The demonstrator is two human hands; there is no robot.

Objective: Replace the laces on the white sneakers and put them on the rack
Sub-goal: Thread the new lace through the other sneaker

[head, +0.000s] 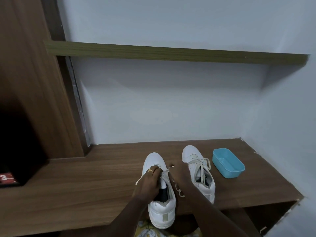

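Two white sneakers stand on a brown wooden surface (85, 185), toes pointing at the wall. The left sneaker (160, 211) has its heel over the front edge. My left hand (150, 178), with a gold ring, holds its off-white lace (165, 173) at the eyelets. My right hand (179, 175) pinches the same lace from the right, and loose lace loops hang below it. The right sneaker (196, 168) stands beside it, laced with a loose off-white lace, untouched.
A blue plastic tub (228, 162) sits to the right of the sneakers near the wall. A wooden shelf (171, 53) spans the wall above. A tall wooden cabinet (34, 82) with a dark opening stands at the left. The surface's right end meets the wall.
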